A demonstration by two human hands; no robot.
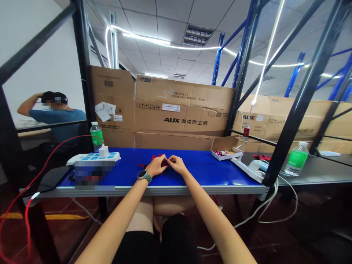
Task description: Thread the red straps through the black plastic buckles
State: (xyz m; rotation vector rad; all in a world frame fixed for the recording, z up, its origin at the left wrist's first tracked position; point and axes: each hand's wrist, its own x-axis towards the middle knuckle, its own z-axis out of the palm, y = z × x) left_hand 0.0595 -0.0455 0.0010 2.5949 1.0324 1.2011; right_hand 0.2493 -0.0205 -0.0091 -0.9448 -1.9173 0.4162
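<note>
My left hand [157, 166], with a watch [144, 176] on its wrist, is over the middle of the blue tabletop [198, 168]. My right hand [178, 165] meets it there, fingertips almost touching. Both hands have their fingers drawn together in a pinch. Whatever is between the fingertips is too small and too covered to make out. Red pieces [142, 165] lie on the table beside and behind my left hand, partly hidden by it. Their kind cannot be told from here.
A white power strip [89, 158] and a water bottle [96, 137] stand at the left. An open white box [225, 154] with small wrapped items sits back right, near another strip [249, 170]. Cardboard [181, 110] walls the back. A person [60, 113] sits beyond at left.
</note>
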